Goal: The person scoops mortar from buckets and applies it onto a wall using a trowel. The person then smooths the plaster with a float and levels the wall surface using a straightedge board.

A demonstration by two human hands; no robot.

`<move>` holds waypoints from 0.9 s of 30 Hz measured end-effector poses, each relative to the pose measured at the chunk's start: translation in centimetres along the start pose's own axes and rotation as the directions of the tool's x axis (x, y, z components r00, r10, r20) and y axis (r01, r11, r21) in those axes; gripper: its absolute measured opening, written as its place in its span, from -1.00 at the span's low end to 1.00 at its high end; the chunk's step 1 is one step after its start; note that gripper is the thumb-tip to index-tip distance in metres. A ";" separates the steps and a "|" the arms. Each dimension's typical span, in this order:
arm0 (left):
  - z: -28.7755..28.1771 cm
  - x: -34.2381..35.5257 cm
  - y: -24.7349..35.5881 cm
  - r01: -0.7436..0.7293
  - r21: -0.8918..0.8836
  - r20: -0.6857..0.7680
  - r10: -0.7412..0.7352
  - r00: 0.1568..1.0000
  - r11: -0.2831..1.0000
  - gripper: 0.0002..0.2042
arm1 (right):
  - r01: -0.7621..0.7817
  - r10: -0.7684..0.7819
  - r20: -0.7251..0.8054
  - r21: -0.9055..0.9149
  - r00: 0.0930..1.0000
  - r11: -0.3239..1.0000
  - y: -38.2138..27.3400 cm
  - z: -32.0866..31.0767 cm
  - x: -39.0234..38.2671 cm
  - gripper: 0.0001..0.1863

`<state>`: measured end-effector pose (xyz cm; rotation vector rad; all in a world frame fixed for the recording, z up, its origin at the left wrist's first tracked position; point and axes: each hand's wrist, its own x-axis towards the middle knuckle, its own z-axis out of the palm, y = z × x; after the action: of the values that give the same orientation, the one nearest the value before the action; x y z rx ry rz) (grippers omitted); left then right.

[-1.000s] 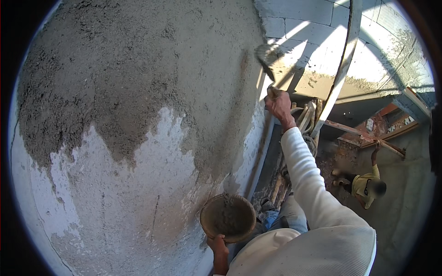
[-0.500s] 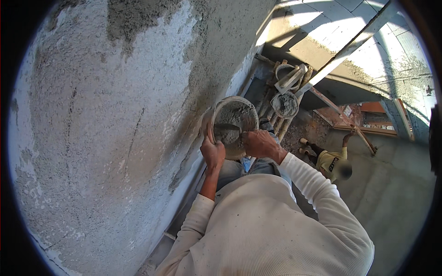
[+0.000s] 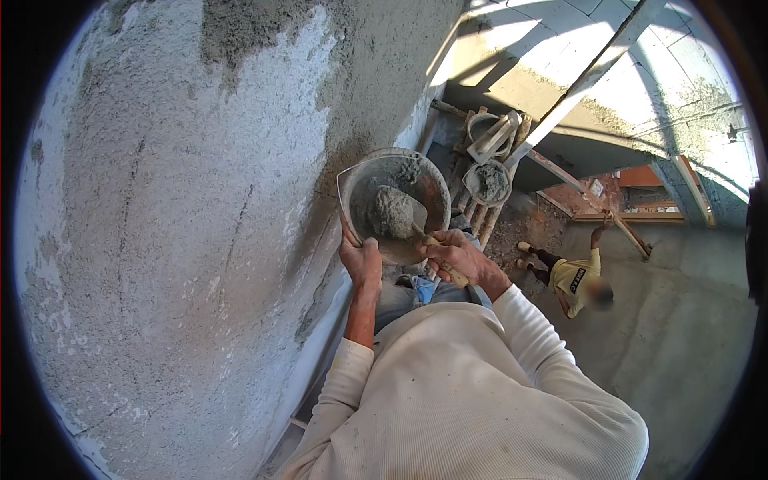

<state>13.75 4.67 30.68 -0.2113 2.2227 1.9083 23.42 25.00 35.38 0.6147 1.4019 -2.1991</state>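
While the person's two hands meet over a round, grey-crusted bucket [image 3: 434,190] near the middle of the view, a trowel [image 3: 420,214] dips into it, its blade carrying a rounded heap of wet grey mortar [image 3: 390,212]. Taking the bucket as the centre of a clock, the left hand [image 3: 362,262] grasps its rim from seven o'clock; its fingers appear to curl under the outside, though the bucket hides most of them. The right hand [image 3: 460,258], at four o'clock, is closed around the trowel's wooden handle, whose end pokes out below the fist. A thin wire bail [image 3: 339,182] arcs off the rim toward ten o'clock.

Toward nine o'clock spreads a rough, pale wall [image 3: 176,208], with a darker patch of mortar coating [image 3: 252,36] at eleven. Between two and three, a second bucket [image 3: 488,182] holding grey mix rests on wooden poles [image 3: 480,216], and just beyond it pieces of timber [image 3: 494,138] lie across a third bucket [image 3: 482,126]. A long board [image 3: 588,80] slants past at two o'clock. Lower down, toward four, a co-worker [image 3: 574,278] in a yellow shirt reaches one arm up to a sloping beam [image 3: 628,230].
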 end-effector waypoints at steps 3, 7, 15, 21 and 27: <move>-0.3 0.4 -0.3 0.120 -0.243 -0.033 -0.132 0.991 0.963 -0.21 | 0.048 -0.051 0.016 0.176 0.999 0.983 -1.2 1.1 0.8 -0.75; -2.0 -0.4 -3.1 0.184 -0.313 -0.045 -0.208 0.977 0.932 -0.20 | 0.083 -0.201 0.131 0.602 0.971 0.794 -3.4 1.2 0.3 -0.69; -10.3 -4.0 -7.7 0.296 -0.245 -0.124 -0.332 0.935 0.923 -0.29 | 0.841 -0.613 -0.620 0.151 0.489 0.519 -14.2 -6.8 -5.4 -0.68; -13.7 -8.7 -5.9 0.380 -0.165 -0.183 -0.407 0.895 0.910 -0.24 | 0.639 -0.465 -0.779 -0.618 -0.420 0.458 -16.5 -10.8 -3.9 -0.84; -13.7 -10.1 -8.6 0.454 -0.134 -0.265 -0.473 0.840 0.881 -0.20 | 0.355 -0.910 0.003 -0.921 0.415 0.159 -9.3 -5.3 10.6 -0.77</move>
<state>24.77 -10.46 26.85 -1.0067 2.0153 1.7591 10.17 31.85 33.73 0.2175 3.3756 -1.3504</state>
